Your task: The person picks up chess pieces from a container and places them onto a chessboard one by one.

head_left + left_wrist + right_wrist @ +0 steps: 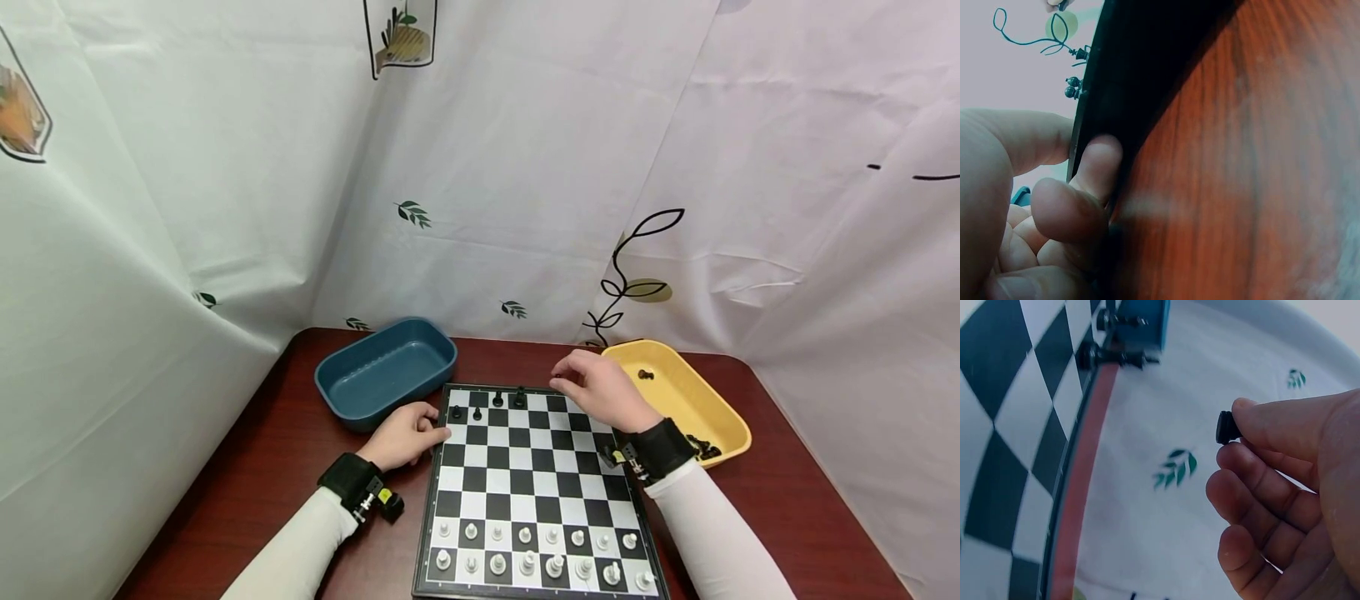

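Note:
A black-and-white chessboard [521, 458] lies between my hands. My left hand [405, 435] grips its left edge near the far corner, thumb on the top side and a fingertip [1100, 162] against the dark side. Over the far right corner, my right hand [603, 392] pinches a small black chess piece [1227, 428] between thumb and forefinger. The piece's flat base shows, while the fingers hide its top. Several black pieces [520, 397] stand at the far left of the board. White chess pieces [527, 563] fill the two rows nearest me.
To the right, a yellow tub [720, 396] holds several black pieces [705, 448] at its near end and one [646, 374] farther back. A blue tub [386, 375] stands at the back left. White printed cloth [487, 183] hangs behind the dark red table [247, 492].

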Demonstrator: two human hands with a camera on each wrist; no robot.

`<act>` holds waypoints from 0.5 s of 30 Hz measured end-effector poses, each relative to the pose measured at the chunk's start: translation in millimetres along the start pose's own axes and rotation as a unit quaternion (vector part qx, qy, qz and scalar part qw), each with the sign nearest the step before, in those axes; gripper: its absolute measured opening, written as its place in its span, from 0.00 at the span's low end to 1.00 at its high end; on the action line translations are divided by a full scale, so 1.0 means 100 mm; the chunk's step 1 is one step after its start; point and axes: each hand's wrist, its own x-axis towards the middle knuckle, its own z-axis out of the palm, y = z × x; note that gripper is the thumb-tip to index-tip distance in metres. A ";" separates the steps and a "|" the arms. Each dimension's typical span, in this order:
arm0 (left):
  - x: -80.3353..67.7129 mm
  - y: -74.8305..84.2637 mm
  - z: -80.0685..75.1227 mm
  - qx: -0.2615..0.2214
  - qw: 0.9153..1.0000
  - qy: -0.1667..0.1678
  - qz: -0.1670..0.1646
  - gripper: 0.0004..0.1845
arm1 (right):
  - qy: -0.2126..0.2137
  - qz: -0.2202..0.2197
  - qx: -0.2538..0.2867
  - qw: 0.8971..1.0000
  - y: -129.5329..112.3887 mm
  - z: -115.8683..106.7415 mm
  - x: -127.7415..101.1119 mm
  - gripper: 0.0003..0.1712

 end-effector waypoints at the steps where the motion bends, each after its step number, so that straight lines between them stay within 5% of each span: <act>1: 0.00 0.00 0.00 0.000 1.000 0.000 -0.001 0.25 | -0.002 -0.002 -0.001 1.000 -0.02 0.03 0.01 0.07; 15: -0.01 0.01 0.01 0.009 1.000 0.005 -0.001 0.25 | -0.051 -0.052 -0.013 0.997 -0.30 0.35 0.16 0.05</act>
